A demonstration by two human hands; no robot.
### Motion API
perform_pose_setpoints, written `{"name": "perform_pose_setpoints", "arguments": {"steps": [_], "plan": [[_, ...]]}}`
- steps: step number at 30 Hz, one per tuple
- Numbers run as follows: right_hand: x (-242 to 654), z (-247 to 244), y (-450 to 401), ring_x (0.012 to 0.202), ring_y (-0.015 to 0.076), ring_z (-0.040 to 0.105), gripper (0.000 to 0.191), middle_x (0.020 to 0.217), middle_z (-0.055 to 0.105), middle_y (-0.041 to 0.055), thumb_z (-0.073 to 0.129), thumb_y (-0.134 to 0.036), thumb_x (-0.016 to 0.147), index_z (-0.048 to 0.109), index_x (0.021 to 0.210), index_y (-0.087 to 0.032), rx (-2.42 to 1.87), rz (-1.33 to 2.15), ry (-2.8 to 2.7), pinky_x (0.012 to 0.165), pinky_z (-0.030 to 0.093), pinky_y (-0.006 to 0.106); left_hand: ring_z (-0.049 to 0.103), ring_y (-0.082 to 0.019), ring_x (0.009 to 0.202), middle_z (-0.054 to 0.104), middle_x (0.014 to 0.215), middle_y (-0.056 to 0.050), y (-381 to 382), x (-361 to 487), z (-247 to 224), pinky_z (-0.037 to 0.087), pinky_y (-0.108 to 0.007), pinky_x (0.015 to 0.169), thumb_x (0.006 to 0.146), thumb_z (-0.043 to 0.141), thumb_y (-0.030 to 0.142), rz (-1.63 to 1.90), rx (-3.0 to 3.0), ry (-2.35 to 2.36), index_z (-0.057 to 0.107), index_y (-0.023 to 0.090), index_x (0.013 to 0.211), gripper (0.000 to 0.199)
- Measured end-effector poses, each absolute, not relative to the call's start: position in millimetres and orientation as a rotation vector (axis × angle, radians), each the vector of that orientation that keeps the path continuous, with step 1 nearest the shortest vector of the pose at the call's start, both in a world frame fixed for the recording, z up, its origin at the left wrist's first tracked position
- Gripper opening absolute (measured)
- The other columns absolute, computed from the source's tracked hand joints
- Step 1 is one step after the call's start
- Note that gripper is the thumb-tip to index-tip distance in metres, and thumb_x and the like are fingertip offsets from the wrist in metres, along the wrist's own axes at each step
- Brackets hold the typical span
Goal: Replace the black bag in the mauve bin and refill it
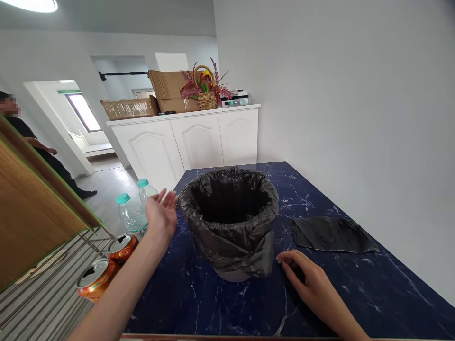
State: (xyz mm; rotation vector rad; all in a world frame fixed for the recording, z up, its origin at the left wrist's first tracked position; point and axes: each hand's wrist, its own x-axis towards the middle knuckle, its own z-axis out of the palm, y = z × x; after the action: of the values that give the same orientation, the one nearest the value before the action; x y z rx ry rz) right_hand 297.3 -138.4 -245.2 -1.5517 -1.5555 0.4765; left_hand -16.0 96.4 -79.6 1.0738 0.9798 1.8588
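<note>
**Bin stands lined, both hands beside it**

The white cabinet (199, 135) behind bears two cardboard boxes (170, 90), their contents hidden, and a wicker basket (206, 100) filled with red foliage and a yellow bloom.

In front, the dark blue marble-patterned tabletop (170, 293) carries the waste bin (232, 275) at its middle, upright. A black bin liner (231, 237) covers its rim all round and hangs down outside, leaving only a pale strip of the bin's base bare. The inside is dark; nothing can be made out in it. To the right, well apart from the bin, a second black plastic bag (334, 234) lies flat.

The left hand (162, 213) is palm-up at the liner's left rim, fingers spread and holding nothing visible; whether they touch the plastic, I cannot tell. The right hand (313, 279) is near the loose lower hem, thumb and forefinger tips close; whether they meet or pinch anything is unclear.

The lining step looks all but done. Any further tidying would call for a light pinch on that hem.

At left, two clear bottles (132, 215) have turquoise caps on; two orange drink cans (95, 274) are opened, contents unseen.
</note>
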Motion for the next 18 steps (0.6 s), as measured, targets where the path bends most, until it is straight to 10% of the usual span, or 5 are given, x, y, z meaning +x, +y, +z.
{"name": "perform_pose_setpoints", "arguments": {"steps": [8,13,18], "plan": [[297.8,-246.9,-140.1,0.101,0.0257,0.074,0.023,0.115,0.072,0.0078,0.047,-0.043,0.112,0.066,0.118,-0.031,-1.536,0.46,-1.577,0.083,0.061,0.038,0.041,-0.034,0.149,0.062,0.143,-0.013,93.7,-57.2,24.9,0.018,-0.057,0.133,0.086,0.081,0.024,1.806,1.92,1.47,0.068,0.017,0.113,0.031],[295.8,-246.9,-139.2,0.099,0.0258,0.076,0.021,0.112,0.074,0.0083,0.049,-0.039,0.111,0.068,0.115,-0.03,-1.497,0.403,-1.571,0.082,0.063,0.037,0.041,-0.048,0.15,0.076,0.094,-0.01,130.3,-87.3,36.2,0.0,-0.074,0.126,0.077,0.09,0.061,1.371,2.239,1.803,0.061,0.019,0.076,0.051],[294.5,-245.7,-139.0,0.093,0.025,0.077,0.021,0.111,0.075,0.0079,0.05,-0.04,0.111,0.069,0.114,-0.032,-1.487,0.39,-1.564,0.074,0.063,0.034,0.07,-0.042,0.11,0.047,0.046,0.002,139.3,-95.6,22.7,0.002,-0.077,0.124,0.089,0.08,0.055,1.082,2.361,1.951,0.061,0.023,0.064,0.045]]}}
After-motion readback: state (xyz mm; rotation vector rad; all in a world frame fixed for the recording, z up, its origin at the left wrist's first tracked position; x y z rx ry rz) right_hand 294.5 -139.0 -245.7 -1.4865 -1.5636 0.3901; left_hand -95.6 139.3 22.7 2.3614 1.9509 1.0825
